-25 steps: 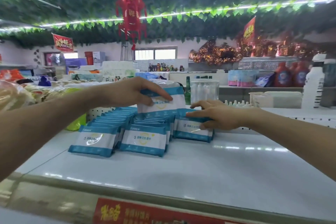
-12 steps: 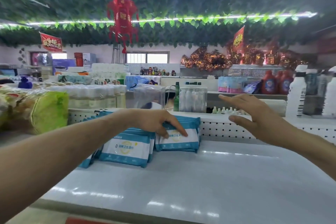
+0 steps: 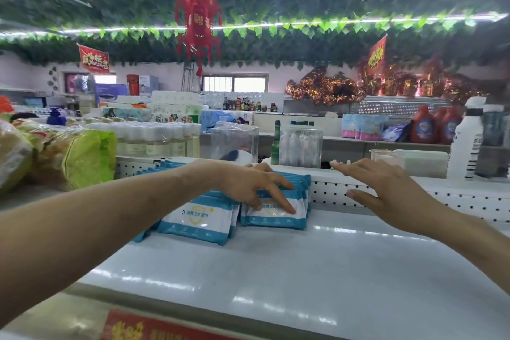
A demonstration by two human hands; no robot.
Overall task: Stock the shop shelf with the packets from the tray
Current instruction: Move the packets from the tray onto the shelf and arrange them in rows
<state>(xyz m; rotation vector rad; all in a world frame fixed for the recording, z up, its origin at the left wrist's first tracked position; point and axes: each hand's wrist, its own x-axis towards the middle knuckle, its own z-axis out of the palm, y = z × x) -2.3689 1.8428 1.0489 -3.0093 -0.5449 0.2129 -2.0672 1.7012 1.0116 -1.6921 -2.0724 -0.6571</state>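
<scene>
Blue-and-white wipe packets stand in rows on the white shelf (image 3: pixel 303 265). The right row (image 3: pixel 276 214) leans against the perforated back panel, and a second row (image 3: pixel 197 219) stands just left of it. My left hand (image 3: pixel 248 185) rests on top of the right row, fingers spread down over its front packet without gripping it. My right hand (image 3: pixel 386 193) hovers open to the right of the rows, palm down, touching nothing. No tray is in view.
Green and yellow bagged goods (image 3: pixel 80 157) sit at the left end. Behind the back panel (image 3: pixel 386 190) stand clear bottles (image 3: pixel 154 141), a clear pouch of swabs (image 3: pixel 300 146) and a white bottle (image 3: pixel 466 143). A red price label (image 3: pixel 129 328) runs along the shelf's front edge.
My left hand set a packet onto the right row and now lies flat on it. My right hand let go of that row and lifted away to the right, open.
</scene>
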